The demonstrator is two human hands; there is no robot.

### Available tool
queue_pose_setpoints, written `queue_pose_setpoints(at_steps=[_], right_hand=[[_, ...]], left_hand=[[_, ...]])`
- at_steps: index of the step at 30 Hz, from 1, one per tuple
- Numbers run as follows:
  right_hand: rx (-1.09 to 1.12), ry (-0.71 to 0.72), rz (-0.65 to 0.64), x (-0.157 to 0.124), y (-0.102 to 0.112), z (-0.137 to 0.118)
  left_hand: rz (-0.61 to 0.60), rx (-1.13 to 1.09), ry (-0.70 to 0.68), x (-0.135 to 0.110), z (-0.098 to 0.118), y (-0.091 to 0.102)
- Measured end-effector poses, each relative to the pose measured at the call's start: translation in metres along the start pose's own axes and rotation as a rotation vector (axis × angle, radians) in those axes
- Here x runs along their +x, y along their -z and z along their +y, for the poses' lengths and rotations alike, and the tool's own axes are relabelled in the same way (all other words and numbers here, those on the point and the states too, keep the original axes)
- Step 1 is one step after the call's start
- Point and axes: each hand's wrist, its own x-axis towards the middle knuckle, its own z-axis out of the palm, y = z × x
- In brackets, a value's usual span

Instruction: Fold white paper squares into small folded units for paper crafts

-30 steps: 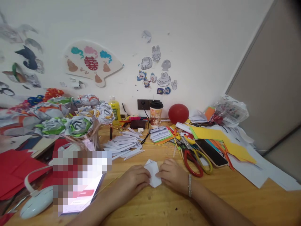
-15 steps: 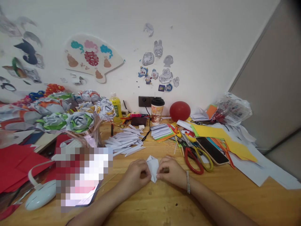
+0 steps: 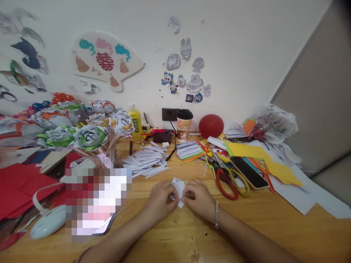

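A small piece of folded white paper point(image 3: 178, 186) is between my two hands, just above or on the wooden table. My left hand point(image 3: 162, 199) pinches its left edge, thumb and fingers together. From the other side my right hand point(image 3: 199, 199) grips the right edge in the same way, with a beaded bracelet on that wrist. The fingertips nearly meet over the lower part of the paper and hide some of its folds. Beyond it lies a loose heap of folded white paper strips point(image 3: 146, 160), beside a stack of paper squares point(image 3: 188, 150).
Scissors with red and yellow handles point(image 3: 229, 182) lie right of my hands, against a dark phone point(image 3: 249, 172). Behind stand a lidded paper cup point(image 3: 183, 128), a red balloon point(image 3: 211, 126) and a yellow bottle point(image 3: 135, 120). Paper flowers point(image 3: 90, 137) and a blurred-out screen point(image 3: 101, 204) occupy the left.
Both hands have closed in on the paper, their fingertips now nearer each other over its lower part. The whole view has tilted slightly downward.
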Motion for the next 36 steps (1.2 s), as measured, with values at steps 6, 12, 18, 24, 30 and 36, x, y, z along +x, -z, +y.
queue_pose_setpoints(at_steps=[6,12,18,24,30,36], right_hand=[[-0.070,-0.041,0.018,-0.004,-0.003,-0.005],[-0.089,-0.002,0.038,-0.009,-0.007,-0.003],[-0.105,0.030,-0.042,-0.014,-0.002,-0.003],[-0.071,-0.035,0.010,-0.013,-0.004,-0.002],[-0.001,-0.044,0.149,-0.010,-0.009,0.002],[-0.067,-0.040,0.118,-0.014,-0.009,-0.001]], left_hand=[[0.007,0.047,0.040,0.000,0.004,-0.002],[0.016,0.053,0.064,0.000,0.005,-0.002],[0.010,0.041,0.083,0.000,0.004,-0.003],[0.003,0.040,0.072,-0.001,0.004,-0.002],[0.004,0.043,0.088,-0.002,0.005,-0.002],[0.009,-0.010,0.079,0.000,0.002,-0.001]])
